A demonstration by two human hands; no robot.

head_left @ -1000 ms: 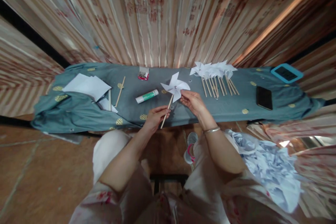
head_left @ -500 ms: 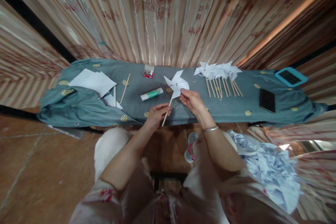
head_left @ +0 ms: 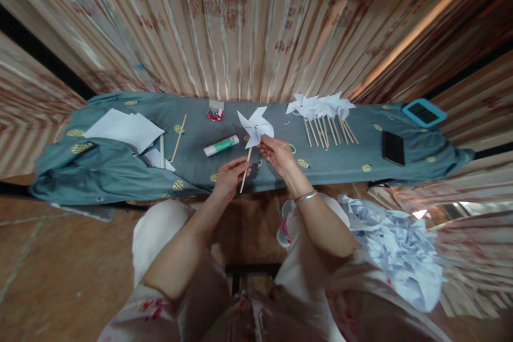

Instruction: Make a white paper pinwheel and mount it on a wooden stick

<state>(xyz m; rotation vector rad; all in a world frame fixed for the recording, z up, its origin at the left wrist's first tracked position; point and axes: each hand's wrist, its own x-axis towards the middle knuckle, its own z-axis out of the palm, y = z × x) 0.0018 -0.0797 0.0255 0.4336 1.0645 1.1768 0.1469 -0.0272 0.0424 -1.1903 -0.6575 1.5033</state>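
Note:
A white paper pinwheel [head_left: 261,127] on a thin wooden stick [head_left: 244,177] is held up over the near part of the table. My left hand [head_left: 231,173] is closed round the stick, pinching it below the paper blades. With its fingertips, my right hand [head_left: 277,154] pinches the lower right blade. A small shiny pin head shows at the pinwheel's centre. Left of it lies a glue stick [head_left: 221,146] with a green label. Behind that stands a small open red box [head_left: 215,111] of metal bits.
Several finished pinwheels [head_left: 320,107] lie in a row at the back right. A phone [head_left: 393,148] and a blue-framed device [head_left: 424,112] are farther right. White paper sheets [head_left: 124,129] and a loose stick [head_left: 178,138] lie left. A bag of crumpled paper [head_left: 396,251] sits below, right.
The camera view has turned a little, so everything sits farther left in the picture. Both hands keep their hold on the pinwheel. A green ring beside my right hand has come into sight.

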